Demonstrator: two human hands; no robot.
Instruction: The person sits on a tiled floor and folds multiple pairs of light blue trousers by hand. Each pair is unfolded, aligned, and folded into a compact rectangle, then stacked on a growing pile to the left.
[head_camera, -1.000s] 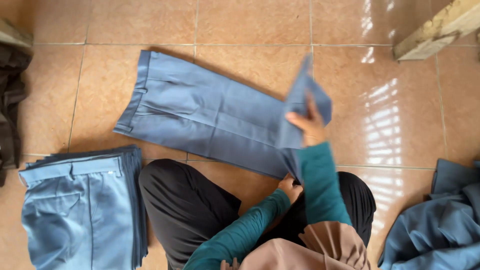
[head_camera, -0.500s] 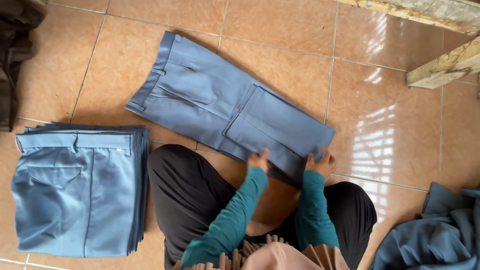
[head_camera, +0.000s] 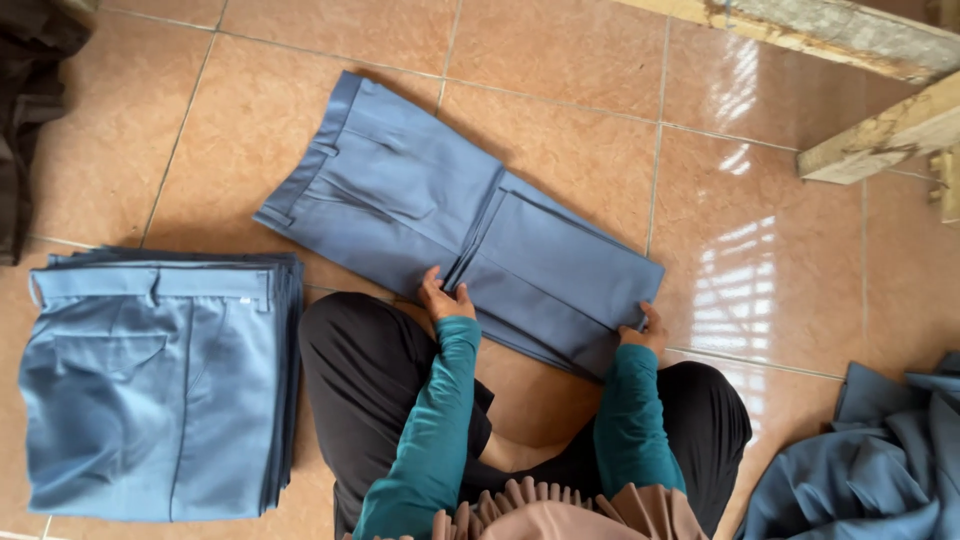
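A: Item?
B: Blue trousers, legs folded over, flat on tiled floor.
A: Hands?
B: Left hand spread flat at the fold's edge; right hand pinching the folded end.

You will find no packages, signs or screens here, and no label clear enough to make out. On the top garment of the folded stack at your left, a tiny pale fleck sits on the waistband, but it is too small to tell whether it is a tag or only a glint of light.
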